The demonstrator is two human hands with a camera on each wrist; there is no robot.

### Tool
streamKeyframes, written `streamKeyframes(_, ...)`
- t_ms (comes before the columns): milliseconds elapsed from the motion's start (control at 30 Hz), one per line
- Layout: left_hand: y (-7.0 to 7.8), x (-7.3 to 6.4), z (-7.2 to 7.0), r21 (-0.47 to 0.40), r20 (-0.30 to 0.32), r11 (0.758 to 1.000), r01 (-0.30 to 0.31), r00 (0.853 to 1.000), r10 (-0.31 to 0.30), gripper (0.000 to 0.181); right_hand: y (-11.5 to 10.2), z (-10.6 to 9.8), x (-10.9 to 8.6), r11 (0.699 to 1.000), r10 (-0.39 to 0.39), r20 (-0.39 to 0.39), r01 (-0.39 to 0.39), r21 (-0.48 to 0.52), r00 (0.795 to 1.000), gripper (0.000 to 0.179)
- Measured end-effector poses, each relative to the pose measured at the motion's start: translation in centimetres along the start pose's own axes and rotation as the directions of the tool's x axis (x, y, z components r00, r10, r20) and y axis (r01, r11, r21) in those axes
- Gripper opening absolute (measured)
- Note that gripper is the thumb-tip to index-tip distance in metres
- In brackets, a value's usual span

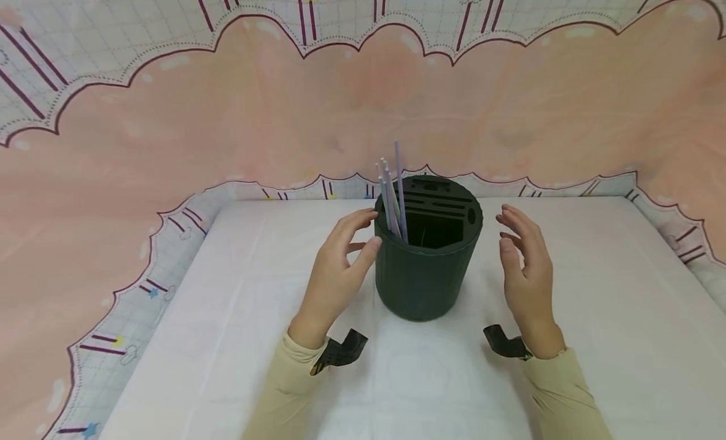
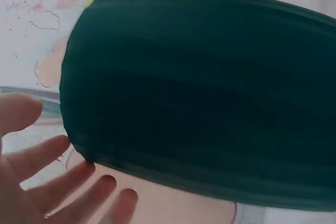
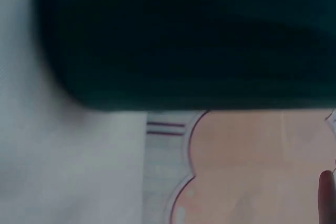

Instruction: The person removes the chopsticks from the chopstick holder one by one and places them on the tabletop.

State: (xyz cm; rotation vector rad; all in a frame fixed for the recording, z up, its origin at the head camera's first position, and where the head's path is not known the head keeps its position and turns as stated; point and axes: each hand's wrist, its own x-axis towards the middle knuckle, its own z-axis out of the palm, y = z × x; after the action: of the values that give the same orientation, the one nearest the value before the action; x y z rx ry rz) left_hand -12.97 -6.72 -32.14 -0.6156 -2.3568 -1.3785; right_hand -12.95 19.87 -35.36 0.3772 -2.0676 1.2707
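A dark green ribbed pen holder (image 1: 422, 282) stands upright on the white table, its top divided into slots and a larger opening. Several thin pale sticks (image 1: 391, 203) lean in its left side; their exact kind is unclear. My left hand (image 1: 331, 273) is at the left of the rim, fingers spread and slightly bent; in the left wrist view its fingertips (image 2: 89, 169) reach the rim's edge or very near it. To the right, apart from the holder, my right hand (image 1: 530, 279) hovers with relaxed fingers. The holder's wall (image 3: 184, 45) fills the upper right wrist view.
A white cover (image 1: 425, 377) lies over the table. Behind and to the sides hangs a peach cloth (image 1: 317, 118) with scalloped, lined borders. Dark straps (image 1: 343, 348) sit at both wrists, below beige sleeves (image 1: 283, 389).
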Motion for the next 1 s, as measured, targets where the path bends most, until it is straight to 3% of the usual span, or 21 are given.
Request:
streamKeyframes(200, 1.2, 0.0, 0.6, 0.103, 0.034, 0.993, 0.055, 0.998, -0.059, 0.045, -3.4, 1.2, 0.3, 0.985, -0.129, 0.156, 0.108, 0.132, 0.979, 0.058)
streamKeyframes(333, 2.0, 0.1, 0.7, 0.160, 0.032, 0.980, 0.117, 0.992, -0.123, 0.047, -2.8, 2.2, -0.2, 0.983, -0.122, 0.230, 0.086, 0.161, 0.966, 0.064)
streamKeyframes(433, 2.4, 0.3, 0.9, 0.216, -0.006, 0.967, 0.134, 0.991, -0.136, 0.045, -1.2, 2.7, -0.6, 0.984, -0.090, 0.238, 0.049, 0.174, 0.967, 0.064)
streamKeyframes(667, 2.4, 0.7, 1.3, 0.355, -0.121, 0.932, 0.069, 0.992, -0.028, 0.025, 0.6, 3.3, -1.5, 0.983, -0.083, 0.228, 0.042, 0.179, 0.970, 0.067)
streamKeyframes(833, 2.4, 1.3, 1.5, 0.381, -0.143, 0.925, -0.004, 0.988, 0.063, 0.022, 0.0, 2.8, -1.1, 0.988, -0.084, 0.204, 0.054, 0.147, 0.975, 0.065)
streamKeyframes(1000, 2.4, 1.8, 1.6, 0.366, -0.145, 0.930, -0.033, 0.985, 0.092, 0.024, -1.4, 2.4, -0.5, 0.984, -0.113, 0.172, 0.087, 0.153, 0.979, 0.066)
